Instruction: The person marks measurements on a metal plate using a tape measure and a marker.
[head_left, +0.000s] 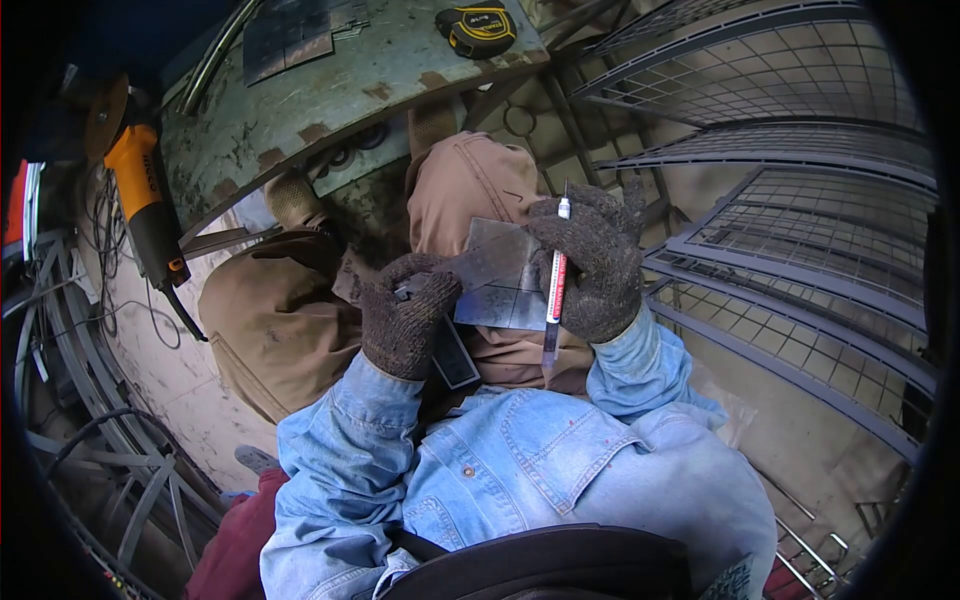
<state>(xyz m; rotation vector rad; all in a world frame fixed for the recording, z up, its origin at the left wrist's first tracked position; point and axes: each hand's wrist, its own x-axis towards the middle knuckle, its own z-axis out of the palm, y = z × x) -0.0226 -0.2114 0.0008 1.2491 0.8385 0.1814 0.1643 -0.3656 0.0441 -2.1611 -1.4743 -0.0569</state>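
Note:
My right hand (597, 268), in a dark knitted glove, is closed around a white and red marker pen (556, 282). My left hand (408, 312), gloved alike, is closed on a thin flat strip (487, 260), like a ruler blade, that reaches towards my right fingers and looks blurred. Below the strip, a grey metal plate (513, 306) with thin lines on it rests on my lap. Beside my left wrist a dark bar with a pale edge (457, 362) lies partly hidden by the glove.
An orange angle grinder (140, 185) hangs at the worn metal table's (330, 110) left edge. On the table are a tape measure (478, 30) and dark metal plates (287, 42). Wire mesh racks (800, 215) stand at right; metal bars (95, 370) are stacked at left.

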